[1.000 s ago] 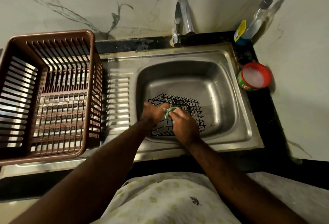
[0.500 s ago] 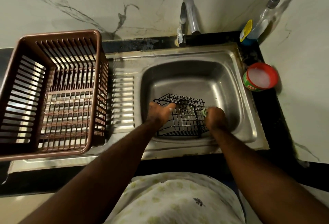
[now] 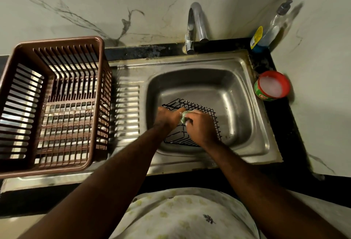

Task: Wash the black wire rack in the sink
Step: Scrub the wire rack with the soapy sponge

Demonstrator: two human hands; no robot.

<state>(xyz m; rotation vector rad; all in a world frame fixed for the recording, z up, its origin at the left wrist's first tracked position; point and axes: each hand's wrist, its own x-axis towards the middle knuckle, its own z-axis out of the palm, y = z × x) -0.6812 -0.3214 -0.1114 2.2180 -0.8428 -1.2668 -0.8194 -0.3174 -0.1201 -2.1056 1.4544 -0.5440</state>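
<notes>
The black wire rack (image 3: 209,114) lies in the steel sink (image 3: 237,94), near the basin's front wall. My left hand (image 3: 168,115) grips the rack's left top edge and steadies it. My right hand (image 3: 201,127) holds a green soapy scrub pad (image 3: 185,115) against the rack's wires, just beside my left thumb. Both hands cover the rack's middle part.
A brown slatted plastic basket (image 3: 51,106) stands on the ribbed drainboard (image 3: 127,115) at the left. The tap (image 3: 195,24) arches over the back of the sink. A red-rimmed soap tub (image 3: 272,89) and a clear bottle (image 3: 269,30) sit on the black counter at the right.
My right hand with the scrub pad has swung from the rack's right edge back to its left-centre, close to my left hand. My left hand has kept its hold.
</notes>
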